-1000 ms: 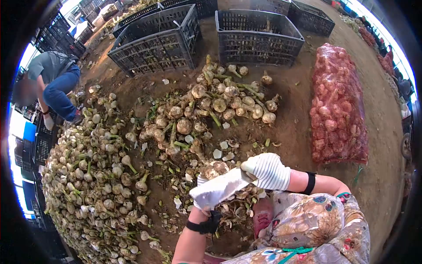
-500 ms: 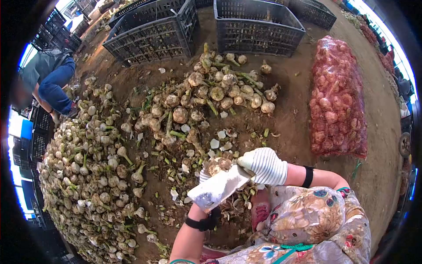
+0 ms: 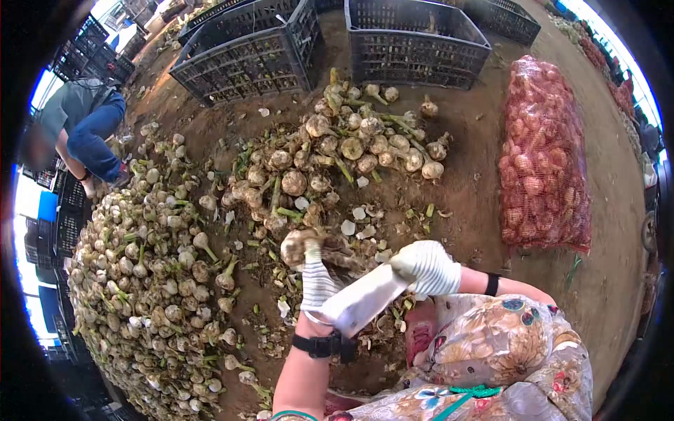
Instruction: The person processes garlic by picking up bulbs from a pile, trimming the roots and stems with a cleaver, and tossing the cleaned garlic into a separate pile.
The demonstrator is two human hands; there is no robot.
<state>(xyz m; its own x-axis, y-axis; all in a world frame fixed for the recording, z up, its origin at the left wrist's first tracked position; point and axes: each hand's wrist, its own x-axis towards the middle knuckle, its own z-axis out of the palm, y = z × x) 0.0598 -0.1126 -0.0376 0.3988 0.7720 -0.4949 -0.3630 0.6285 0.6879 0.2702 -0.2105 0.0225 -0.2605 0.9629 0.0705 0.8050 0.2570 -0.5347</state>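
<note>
My left hand (image 3: 318,282), in a striped white glove, closes around a dirt-caked garlic bulb (image 3: 291,250) near the front of the heap. Dry stalk or root matter trails to the right of it, partly blurred. In my right hand (image 3: 430,266), gloved alike, is the handle of a broad-bladed knife (image 3: 368,300). Its pale, wide blade slants down and left over my left wrist area, apart from the bulb. Beyond my hands lies a loose pile of untrimmed garlic (image 3: 351,149) with stalks on.
A large mound of trimmed garlic (image 3: 154,281) rises at left. A red mesh sack of garlic (image 3: 540,154) lies at right. Black plastic crates (image 3: 421,59) stand at the back. Cut stalks and peel litter the dirt floor. Another person (image 3: 88,130) crouches at far left.
My left hand has moved forward and left with the garlic bulb, out from behind the blade. The knife has shifted slightly right and down in my right hand.
</note>
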